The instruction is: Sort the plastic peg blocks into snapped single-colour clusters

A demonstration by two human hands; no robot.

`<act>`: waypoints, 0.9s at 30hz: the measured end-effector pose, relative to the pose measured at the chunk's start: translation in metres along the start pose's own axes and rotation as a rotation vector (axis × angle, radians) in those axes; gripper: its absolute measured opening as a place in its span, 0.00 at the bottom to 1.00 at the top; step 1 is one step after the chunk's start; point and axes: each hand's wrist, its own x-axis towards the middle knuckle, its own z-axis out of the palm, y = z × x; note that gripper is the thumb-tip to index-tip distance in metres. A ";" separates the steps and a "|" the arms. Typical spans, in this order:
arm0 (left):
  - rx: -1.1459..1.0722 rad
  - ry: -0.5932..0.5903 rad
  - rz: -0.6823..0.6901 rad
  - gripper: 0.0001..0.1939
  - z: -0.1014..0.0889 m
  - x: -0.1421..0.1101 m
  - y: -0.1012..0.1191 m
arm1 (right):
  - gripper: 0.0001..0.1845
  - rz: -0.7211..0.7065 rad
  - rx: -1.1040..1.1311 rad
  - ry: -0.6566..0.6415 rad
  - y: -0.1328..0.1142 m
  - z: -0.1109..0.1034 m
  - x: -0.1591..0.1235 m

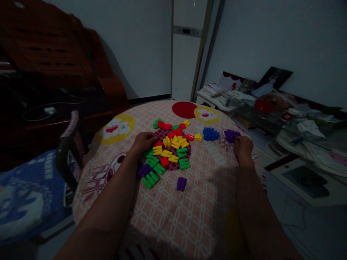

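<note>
At far left stands a dark bench [51,50] of glossy, carved-looking wood, with a chair [63,155] of curved frame and a soft blue cushion [24,195] before it. Next comes the round table, under a pink cloth [162,209] patterned with pale interlaced rings. Over its left part reaches the left hand [144,141], fingers bent at the edge of the blocks; whether they grip one, I cannot tell. Spread just right of it lie ribbed, smooth-looking blocks, plastic by their sheen: green blocks [151,179], red blocks [164,161] and yellow blocks [176,142], with a purple block [181,183] apart, nearer the wearer. Beyond the table rises a tall, flat white unit [185,65]. Farther right sits a knobbly blue heap [210,134], then a purple heap [231,135]. Against this last one is the right hand [244,146], fingers curled, their grip unclear. At far right, papers [214,89] clutter a glass-topped stand [294,182]
</note>
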 end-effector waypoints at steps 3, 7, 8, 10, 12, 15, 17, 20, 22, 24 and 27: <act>0.000 0.001 -0.005 0.18 0.000 0.000 0.000 | 0.19 -0.015 0.006 0.023 -0.003 0.000 0.001; 0.009 -0.016 -0.002 0.20 0.000 0.000 -0.001 | 0.18 -0.025 0.035 0.047 -0.007 -0.003 0.000; 0.013 -0.019 0.002 0.20 0.000 0.000 -0.001 | 0.17 -0.020 0.043 0.041 -0.008 -0.004 -0.001; 0.028 -0.012 0.007 0.21 0.000 -0.002 0.000 | 0.16 0.004 0.060 0.052 -0.011 -0.009 -0.001; 0.045 -0.006 0.010 0.20 -0.001 -0.003 0.002 | 0.16 0.031 0.093 0.116 -0.018 -0.016 -0.001; 0.043 -0.012 0.015 0.19 -0.002 -0.005 0.007 | 0.14 -0.012 0.255 0.153 -0.048 -0.033 -0.005; 0.039 -0.007 0.018 0.19 -0.002 -0.005 0.008 | 0.12 -0.123 0.450 -0.019 -0.081 -0.047 -0.015; 0.045 0.001 0.017 0.17 -0.002 -0.005 0.010 | 0.14 -0.448 0.671 -0.623 -0.138 -0.065 -0.043; 0.047 0.010 0.018 0.16 -0.002 -0.005 0.009 | 0.11 -0.684 0.634 -0.861 -0.170 -0.070 -0.067; 0.039 0.006 0.018 0.16 -0.002 -0.004 0.009 | 0.13 -0.882 0.495 -0.957 -0.191 -0.070 -0.089; 0.005 -0.004 0.011 0.16 -0.001 -0.004 0.006 | 0.20 -1.103 0.296 -0.947 -0.202 -0.068 -0.115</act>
